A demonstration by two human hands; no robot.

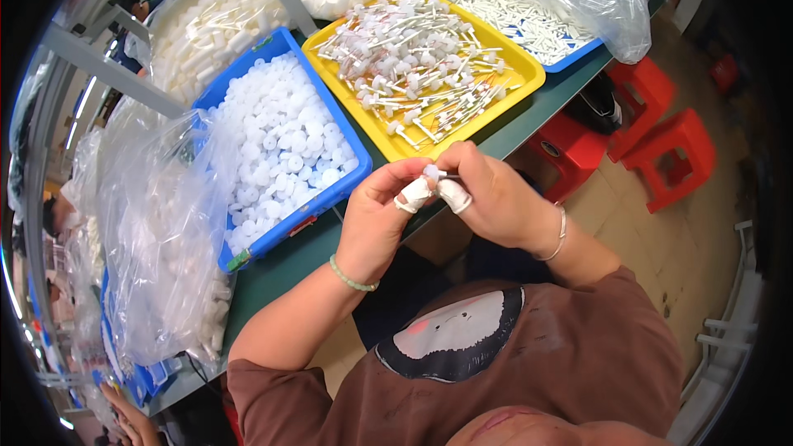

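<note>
Pinching a small translucent white plastic piece in the left-hand grip, clamping thumb and index finger together on it. Seemingly pinching a thin pale stem in the right-hand grip, just right of that piece, though not showing clearly how far the stem is reaching into it. Wearing white finger wraps on both thumbs.

Probably feeling very light, fairly stiff and a little slippery; likely bending or snapping at the stem under sideways force. Calling for a hold on the piece's rim, and on the stem close to the joint.

Sitting between both grips, touching the left fingertips, near the edge of the green worktop. Lying beyond: a yellow plastic tray of stemmed white parts, and, farther left, a blue plastic tray of translucent white discs
</note>
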